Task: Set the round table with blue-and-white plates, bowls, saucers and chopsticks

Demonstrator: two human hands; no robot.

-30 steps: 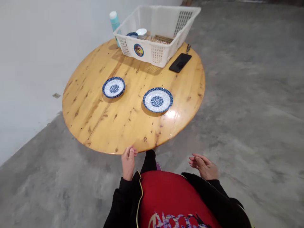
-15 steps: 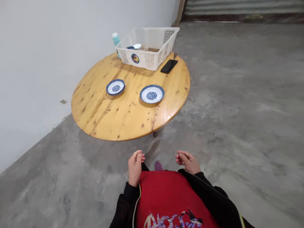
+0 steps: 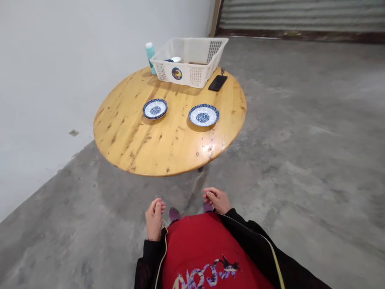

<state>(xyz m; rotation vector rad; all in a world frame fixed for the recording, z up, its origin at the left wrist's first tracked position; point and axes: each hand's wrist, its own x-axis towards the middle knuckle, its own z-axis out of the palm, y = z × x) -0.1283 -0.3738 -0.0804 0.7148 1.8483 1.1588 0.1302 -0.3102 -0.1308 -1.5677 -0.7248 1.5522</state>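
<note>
My left hand (image 3: pixel 155 218) hangs in front of my body, short of the table's near edge, its fingers loosely bent with nothing in them. To its right, my right hand (image 3: pixel 217 199) is held at about the same height, also empty, fingers half curled and slightly apart. Neither touches anything. Beyond them on the round wooden table (image 3: pixel 144 152) is a small stack of blue-and-white plates (image 3: pixel 155 108). A wider blue-and-white plate (image 3: pixel 203 115) lies to the right of that stack; whether others are under it I cannot tell.
A white plastic basket (image 3: pixel 183 74) stands at the table's far side with dishes and brown items partly hidden inside. Left of it is a light-blue bottle (image 3: pixel 150 58); right of it lies a black phone (image 3: pixel 218 83). A white wall (image 3: pixel 45 80) runs along the left.
My view has shifted, so the table and plates appear farther right and my hands farther left. Both hands stay empty, and the plates keep their places on the table.
</note>
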